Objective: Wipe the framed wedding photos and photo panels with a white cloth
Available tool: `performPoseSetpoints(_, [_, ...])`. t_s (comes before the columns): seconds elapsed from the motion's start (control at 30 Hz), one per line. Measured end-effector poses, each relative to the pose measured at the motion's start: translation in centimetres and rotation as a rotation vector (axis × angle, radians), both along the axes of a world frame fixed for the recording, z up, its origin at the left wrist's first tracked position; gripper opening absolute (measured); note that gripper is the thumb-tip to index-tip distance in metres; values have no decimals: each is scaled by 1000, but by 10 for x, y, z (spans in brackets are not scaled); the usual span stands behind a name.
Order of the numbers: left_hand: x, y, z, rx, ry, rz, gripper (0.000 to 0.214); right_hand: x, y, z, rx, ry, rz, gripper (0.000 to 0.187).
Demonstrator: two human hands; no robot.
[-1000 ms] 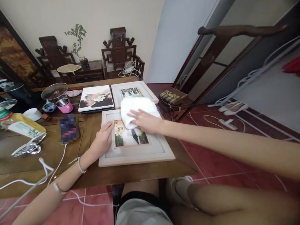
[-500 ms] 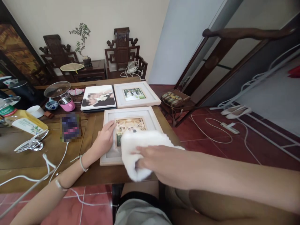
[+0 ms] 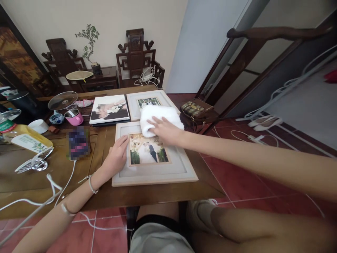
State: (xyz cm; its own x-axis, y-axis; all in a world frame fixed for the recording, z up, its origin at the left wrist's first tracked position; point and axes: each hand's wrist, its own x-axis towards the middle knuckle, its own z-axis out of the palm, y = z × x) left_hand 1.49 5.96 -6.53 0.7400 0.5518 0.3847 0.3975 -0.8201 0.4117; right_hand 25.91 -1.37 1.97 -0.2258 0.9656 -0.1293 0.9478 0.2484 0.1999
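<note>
A light wooden picture frame with a wedding photo lies flat at the table's near right corner. My left hand rests on its left side, fingers stretched out flat toward the photo's edge. A folded white fluffy towel is in my right hand, which presses on it from above with the thumb side tucked into the fold. The towel covers the frame's far right part and overlaps the lower part of a second picture frame behind it.
A photo album lies left of the second frame. Leftward on the table are a pink mug, a blurred dark device on a white cable, a silver hair claw and an oil bottle. A chair holds a plaid bag.
My right hand has moved the towel away from me, from the near frame's lower right to its far edge, uncovering the wedding photo. My left hand has stayed in place.
</note>
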Motion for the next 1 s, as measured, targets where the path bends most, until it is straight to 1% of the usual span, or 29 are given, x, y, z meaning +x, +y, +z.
performPoseSetpoints(0.1, [0,0,2,-5,-2,-6,45,-34,-24,0,-90,68,192,57])
performPoseSetpoints(0.17, [0,-1,3,-17,13,-14,46,-60,-49,3,-116,148,262,51])
performPoseSetpoints(0.23, [-1,0,5,-28,29,-10,45,-82,-76,8,-161,217,287,46])
performPoseSetpoints(0.3, [-1,0,5,-30,31,-4,44,-98,-97,14,-194,264,307,37])
performPoseSetpoints(0.37, [-2,0,4,-27,21,-5,44,-106,-111,16,-188,288,317,28])
performPoseSetpoints(0.43, [-2,1,4,-27,22,-12,43,-106,-114,13,-153,298,321,26])
performPoseSetpoints(0.5, [-2,0,4,-27,32,-7,44,-98,-108,6,-129,292,306,30])
performPoseSetpoints(0.57, [-1,0,5,-25,37,1,44,-84,-95,0,-124,260,262,36])
performPoseSetpoints(0.63, [-1,-1,4,-19,29,7,44,-64,-77,-6,-107,195,193,42])
performPoseSetpoints(0.7, [-1,-1,3,-12,16,7,44,-39,-56,-8,-43,126,119,51])
performPoseSetpoints(0.77, [-1,-1,2,-7,6,2,44,-12,-34,-6,33,86,56,60])
performPoseSetpoints(0.87, [-1,0,0,-5,-3,-3,44,23,-7,0,147,31,-32,67])
performPoseSetpoints(0.93, [-2,0,-1,-2,-4,-6,44,36,5,3,164,0,-80,67])
performPoseSetpoints(1.0, [-2,0,-1,6,-6,-11,45,35,8,4,114,-15,-87,65])
